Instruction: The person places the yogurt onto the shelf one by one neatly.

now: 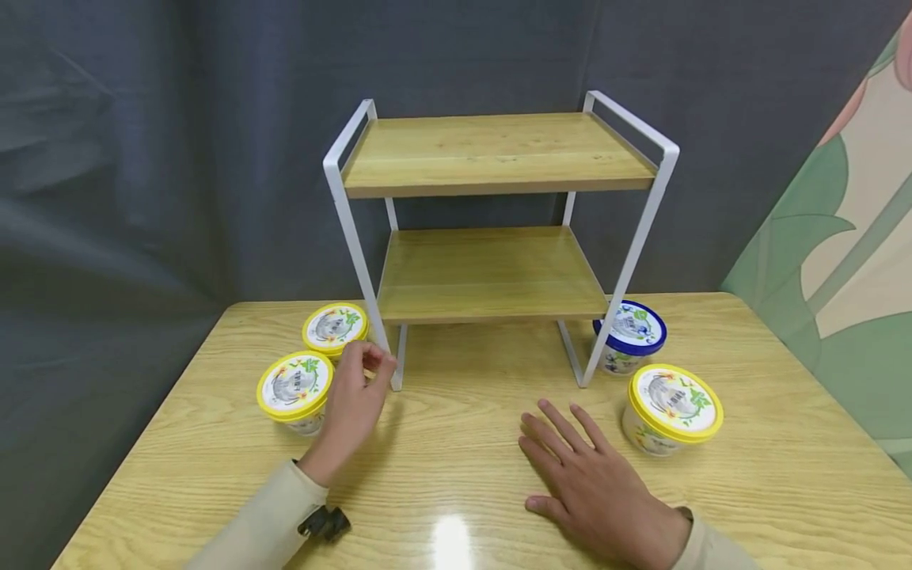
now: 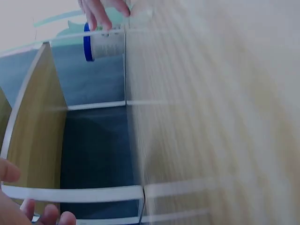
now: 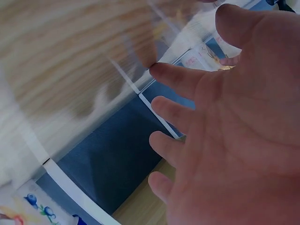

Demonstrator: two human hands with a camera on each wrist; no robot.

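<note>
My left hand [image 1: 356, 396] is beside the left front leg of a two-tier shelf [image 1: 499, 273], its fingers loosely bent. In the left wrist view, the thumb [image 2: 8, 171] and fingertips lie on either side of the white leg [image 2: 75, 193], not visibly closed on it. My right hand [image 1: 598, 483] is spread palm down over the table in front of the right leg and holds nothing; contact with the wood is unclear. To its right stands a yellow-lidded tub [image 1: 675, 404]. Behind that, a blue-lidded tub [image 1: 632, 328] stands partly behind the shelf leg.
Two yellow-lidded tubs [image 1: 295, 388] stand left of the shelf, one behind the other, near my left hand. The shelf has a white frame and wooden boards, on a light wooden table [image 1: 456, 451]. A dark curtain [image 1: 484, 55] hangs behind, and a leaf-patterned wall [image 1: 841, 261] is at right.
</note>
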